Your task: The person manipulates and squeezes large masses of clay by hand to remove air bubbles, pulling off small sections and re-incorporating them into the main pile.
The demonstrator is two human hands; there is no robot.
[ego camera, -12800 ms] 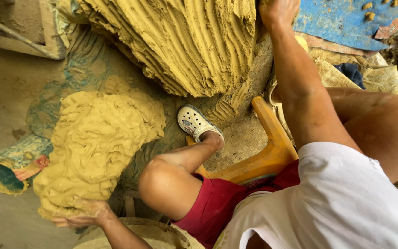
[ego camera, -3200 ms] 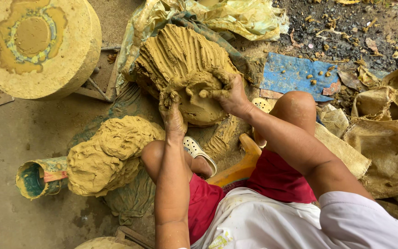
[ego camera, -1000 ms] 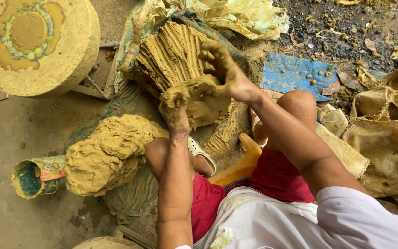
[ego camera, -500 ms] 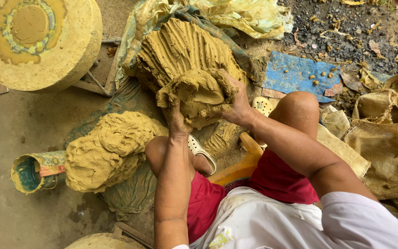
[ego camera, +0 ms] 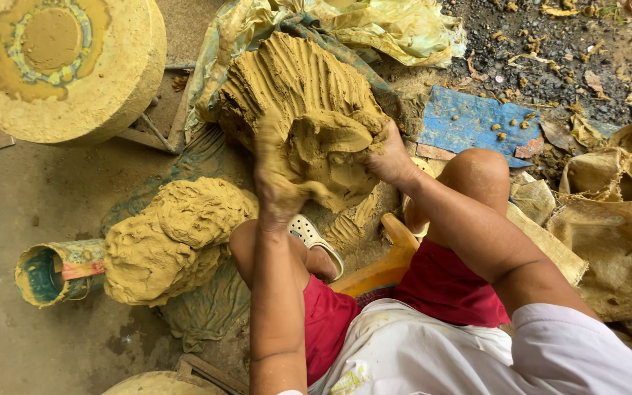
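Far left stands a clay-coated wheel [ego camera: 60, 66]; nearer lies a clay mound [ego camera: 173, 238]. At centre, the left hand [ego camera: 276, 192] and right hand [ego camera: 389, 161], fingers seemingly curled, grip a clay lump [ego camera: 327, 157] against the ridged heap [ego camera: 294, 77].

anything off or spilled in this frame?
Nothing spilled. Both hands, left hand and right hand, hold a clay lump pulled from the ridged clay mound. One oddity: a paint-stained can lies on its side, partly under the second clay heap.
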